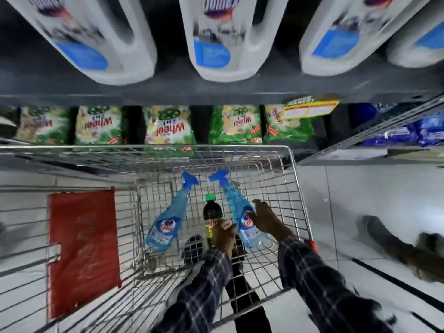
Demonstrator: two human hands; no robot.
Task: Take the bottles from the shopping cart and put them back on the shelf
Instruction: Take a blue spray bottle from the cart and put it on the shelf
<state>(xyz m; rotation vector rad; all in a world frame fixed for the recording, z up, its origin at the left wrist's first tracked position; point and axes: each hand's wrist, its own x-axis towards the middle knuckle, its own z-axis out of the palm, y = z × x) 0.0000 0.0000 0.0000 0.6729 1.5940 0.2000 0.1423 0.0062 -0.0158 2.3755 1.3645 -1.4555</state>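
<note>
A wire cart [292, 179] is parked against a shelf [216, 88] of white jugs [223, 44], at 12 o'clock. Three bottles lie inside. The dark bottle [212, 210] is gripped by the left hand [224, 234]; the right spray bottle [240, 212] is clasped by the right hand [266, 219]. The left spray bottle [168, 219] lies untouched at 9 o'clock.

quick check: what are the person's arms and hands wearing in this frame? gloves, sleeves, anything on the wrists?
Both hands, left and right, are bare: no gloves or rings visible. Both arms wear long dark plaid sleeves with pale crossing lines, reaching the wrists. No watch or band shows.
</note>
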